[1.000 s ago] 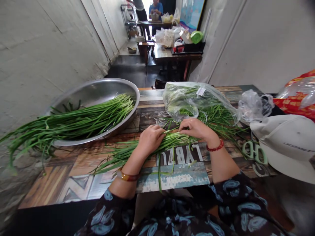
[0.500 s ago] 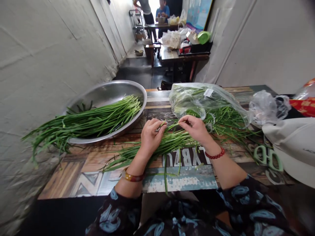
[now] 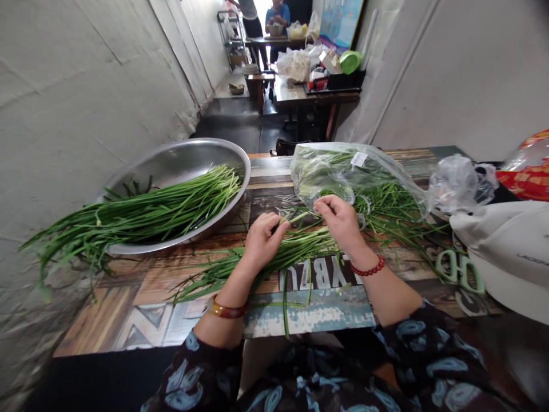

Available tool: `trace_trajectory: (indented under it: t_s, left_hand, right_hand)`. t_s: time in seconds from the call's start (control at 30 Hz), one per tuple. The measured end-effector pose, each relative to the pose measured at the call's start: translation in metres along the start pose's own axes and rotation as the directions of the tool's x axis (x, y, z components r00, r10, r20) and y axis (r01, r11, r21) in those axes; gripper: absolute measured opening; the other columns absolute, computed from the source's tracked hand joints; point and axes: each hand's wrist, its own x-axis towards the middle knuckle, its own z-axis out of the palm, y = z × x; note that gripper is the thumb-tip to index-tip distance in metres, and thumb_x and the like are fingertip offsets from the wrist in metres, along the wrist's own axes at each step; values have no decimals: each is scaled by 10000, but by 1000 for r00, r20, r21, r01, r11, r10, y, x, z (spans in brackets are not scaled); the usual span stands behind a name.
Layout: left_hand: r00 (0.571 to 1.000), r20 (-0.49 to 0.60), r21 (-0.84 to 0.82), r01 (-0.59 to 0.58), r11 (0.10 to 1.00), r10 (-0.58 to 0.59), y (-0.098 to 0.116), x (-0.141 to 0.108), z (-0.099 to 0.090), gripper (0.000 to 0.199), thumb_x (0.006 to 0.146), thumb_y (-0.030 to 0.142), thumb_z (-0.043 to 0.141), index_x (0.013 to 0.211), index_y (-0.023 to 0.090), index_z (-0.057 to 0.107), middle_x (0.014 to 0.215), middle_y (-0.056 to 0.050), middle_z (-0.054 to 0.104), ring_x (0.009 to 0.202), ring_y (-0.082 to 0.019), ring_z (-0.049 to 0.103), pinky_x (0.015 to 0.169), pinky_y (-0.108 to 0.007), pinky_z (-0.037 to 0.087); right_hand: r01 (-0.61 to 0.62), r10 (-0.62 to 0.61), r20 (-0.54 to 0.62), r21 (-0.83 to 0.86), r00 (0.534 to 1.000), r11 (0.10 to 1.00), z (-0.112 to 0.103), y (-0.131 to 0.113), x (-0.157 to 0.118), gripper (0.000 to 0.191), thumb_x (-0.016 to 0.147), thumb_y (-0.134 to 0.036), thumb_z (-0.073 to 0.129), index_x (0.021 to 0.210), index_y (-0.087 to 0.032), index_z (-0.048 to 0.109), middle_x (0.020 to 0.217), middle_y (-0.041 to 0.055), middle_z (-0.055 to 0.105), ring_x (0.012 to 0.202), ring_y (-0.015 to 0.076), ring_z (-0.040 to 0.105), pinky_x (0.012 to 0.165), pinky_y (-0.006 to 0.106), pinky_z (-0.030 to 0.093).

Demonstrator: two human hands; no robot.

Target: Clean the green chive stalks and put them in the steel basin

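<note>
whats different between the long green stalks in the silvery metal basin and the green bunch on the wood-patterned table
The long green stalks in the silvery metal basin make a thicker heap than the loose green bunch on the wood-patterned table. The basin stalks trail darker ends over the basin's rim, while the table bunch lies flat. Both have pale ends toward the right.

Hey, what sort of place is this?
Probably a small eatery or its prep area: a wide metal basin of long green stalks, another table crowded with plastic bags, and a person in blue at a bowl farther back.
</note>
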Motion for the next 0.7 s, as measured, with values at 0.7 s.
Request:
trace_trajectory:
  t_s: [0.7]
  left_hand:
    - [984, -65, 108, -161, 981, 168, -4, -3, 3, 229, 955, 296, 529, 802, 195, 666, 754, -44, 620, 772, -184, 523, 710, -313, 414]
  right_hand:
    - [50, -64, 176, 83, 982, 995, 23, -6, -15, 113, 825, -317, 673, 807, -212, 712, 799, 30, 713, 713, 157, 627, 650, 282, 485]
